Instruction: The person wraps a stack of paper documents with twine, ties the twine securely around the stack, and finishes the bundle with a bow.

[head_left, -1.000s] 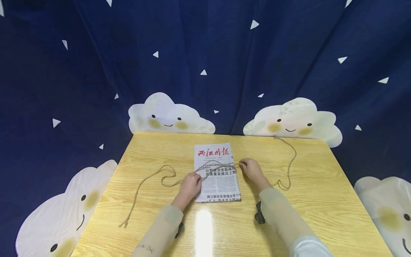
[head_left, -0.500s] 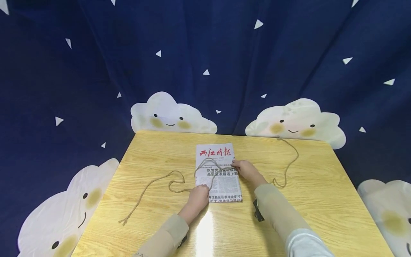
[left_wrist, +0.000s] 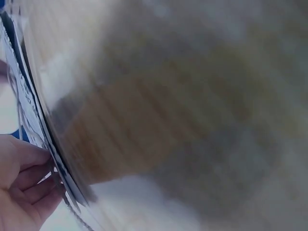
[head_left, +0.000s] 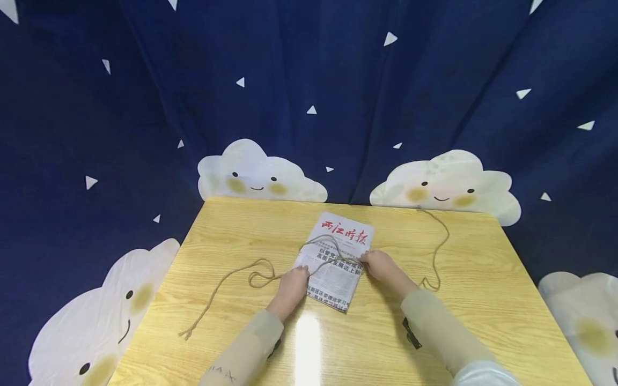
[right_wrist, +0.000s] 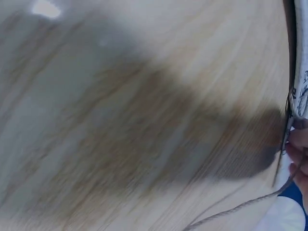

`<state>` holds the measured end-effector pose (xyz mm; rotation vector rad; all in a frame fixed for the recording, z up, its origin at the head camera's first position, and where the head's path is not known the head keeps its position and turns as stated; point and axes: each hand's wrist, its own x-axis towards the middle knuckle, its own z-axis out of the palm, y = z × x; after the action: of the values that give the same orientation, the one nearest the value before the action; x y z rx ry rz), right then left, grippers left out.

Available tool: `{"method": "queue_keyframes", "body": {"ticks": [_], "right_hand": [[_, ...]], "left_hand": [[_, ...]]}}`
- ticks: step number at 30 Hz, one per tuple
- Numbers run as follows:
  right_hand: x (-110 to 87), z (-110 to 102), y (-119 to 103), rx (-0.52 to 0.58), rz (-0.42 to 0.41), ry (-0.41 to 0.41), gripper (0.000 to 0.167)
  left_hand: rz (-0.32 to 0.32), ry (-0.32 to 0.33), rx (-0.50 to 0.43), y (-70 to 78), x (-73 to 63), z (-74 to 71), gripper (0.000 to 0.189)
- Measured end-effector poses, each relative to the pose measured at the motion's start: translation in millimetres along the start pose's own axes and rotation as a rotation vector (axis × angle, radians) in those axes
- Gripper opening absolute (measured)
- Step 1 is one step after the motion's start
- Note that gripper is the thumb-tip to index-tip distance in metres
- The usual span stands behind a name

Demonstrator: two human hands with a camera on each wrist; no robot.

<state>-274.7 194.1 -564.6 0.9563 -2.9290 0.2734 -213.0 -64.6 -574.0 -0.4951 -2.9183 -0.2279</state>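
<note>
A folded newspaper [head_left: 333,289] with a red masthead lies on the wooden table, turned at a slant. A thin brown rope [head_left: 321,237] loops across its front, its strands crossing near the right edge. In the head view my left hand [head_left: 292,287] grips the paper's left edge. The left wrist view shows that hand [left_wrist: 29,185] with its fingers curled at the edge and the rope running past the fingertips. At the opposite edge my right hand [head_left: 383,268] pinches the paper where the rope reaches it. In the right wrist view rope [right_wrist: 240,206] trails from that hand [right_wrist: 299,144].
One rope end [head_left: 188,333] lies toward the table's front left. The other length [head_left: 441,241] curves to the back edge on the right. Behind the table [head_left: 483,300] hangs a dark blue curtain [head_left: 309,64] with white triangles and cloud shapes.
The newspaper has turned clockwise, its top swinging right. My left hand went down toward the near corner, then back up the left edge. My right hand came in to the paper's right edge.
</note>
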Motion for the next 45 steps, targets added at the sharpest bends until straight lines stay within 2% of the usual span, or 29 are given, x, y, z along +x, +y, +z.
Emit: {"method": "queue_keyframes", "body": {"ticks": [4,9,11,14,16,18,21,24,25,28,31,35,38,45], "right_hand": [[-10.3,-4,-8,-0.01,0.007,-0.013,0.009],[-20.5,-10,-26,0.023,0.09,-0.083,0.011],[-23.7,-11,-33,0.01,0.098,-0.091,0.013],[-28.3,-12,-44,-0.008,0.108,-0.082,0.015],[-31.0,-11,-51,-0.017,0.118,-0.068,0.015],[-33.2,-11,-58,-0.014,0.136,-0.062,0.015],[-36.0,-10,-68,-0.003,0.161,-0.06,0.013],[-38.1,-11,-77,0.006,0.179,-0.063,0.012],[-38.9,-11,-79,0.003,0.186,-0.066,0.013],[-40.8,-9,-82,0.009,0.203,-0.06,0.012],[-42.6,-7,-77,0.045,0.214,-0.025,0.012],[-44.9,-8,-61,0.112,0.203,0.058,0.011],[-46.1,-11,-41,0.135,0.181,0.079,0.006],[-39.4,-23,10,0.184,0.183,0.01,0.013]], "left_hand": [[-0.004,-0.019,0.039,-2.4,10.9,0.4,0.014],[-0.002,-0.038,0.092,-3.5,22.5,1.5,0.016],[-0.004,-0.058,0.1,-3.9,26.8,1.3,0.016],[-0.015,-0.097,0.068,-5.6,33.7,1.3,0.016],[-0.018,-0.128,0.043,-9.4,39.0,6.8,0.018],[0.005,-0.106,0.039,-15.4,43.4,18.5,0.021],[0.008,-0.149,0.028,-19.1,48.2,24.9,0.027],[0.011,-0.164,0.01,-17.5,47.6,19.2,0.03],[-0.006,-0.195,-0.011,-14.1,47.0,10.4,0.03],[0.007,-0.172,-0.01,-9.5,41.7,-1.5,0.03],[0.013,-0.137,-0.017,-8.3,37.2,-5.4,0.028],[0.057,0.013,-0.033,-12.9,31.2,2.2,0.018],[0.102,0.103,-0.019,-16.2,26.2,6.8,0.012],[0.129,0.135,0.039,-18.8,9.9,5.6,0.01]]}}
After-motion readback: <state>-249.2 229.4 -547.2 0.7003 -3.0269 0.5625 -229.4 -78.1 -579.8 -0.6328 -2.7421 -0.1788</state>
